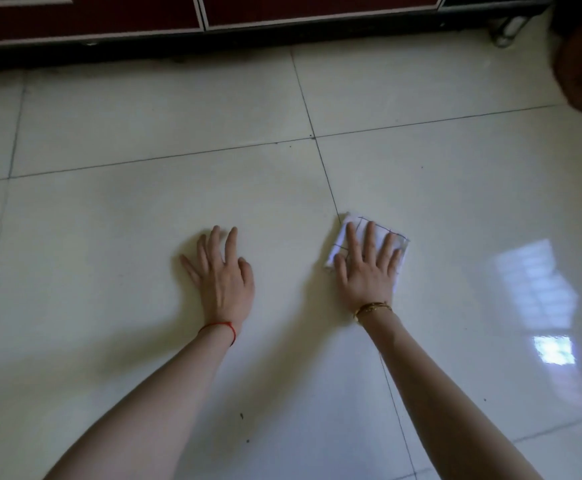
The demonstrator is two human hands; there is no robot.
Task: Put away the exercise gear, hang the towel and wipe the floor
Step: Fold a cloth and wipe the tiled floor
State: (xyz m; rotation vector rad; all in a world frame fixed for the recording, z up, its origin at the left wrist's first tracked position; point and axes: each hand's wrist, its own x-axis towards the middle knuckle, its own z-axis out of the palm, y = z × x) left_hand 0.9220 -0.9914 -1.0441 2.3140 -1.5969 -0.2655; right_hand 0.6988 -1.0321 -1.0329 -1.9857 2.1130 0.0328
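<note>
Both hands lie flat: the right hand (365, 271) presses the cloth (343, 237) for wiping; the left hand (222, 271), empty, probably supports on the floor (144, 209).

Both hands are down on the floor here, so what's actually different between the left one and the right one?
The right hand presses flat on a folded white cloth with thin dark grid lines; the left hand rests on bare tile floor with nothing under it. The right wrist wears a gold bracelet; the left wears a red string. Both lie palm down with fingers spread and straight.
</note>
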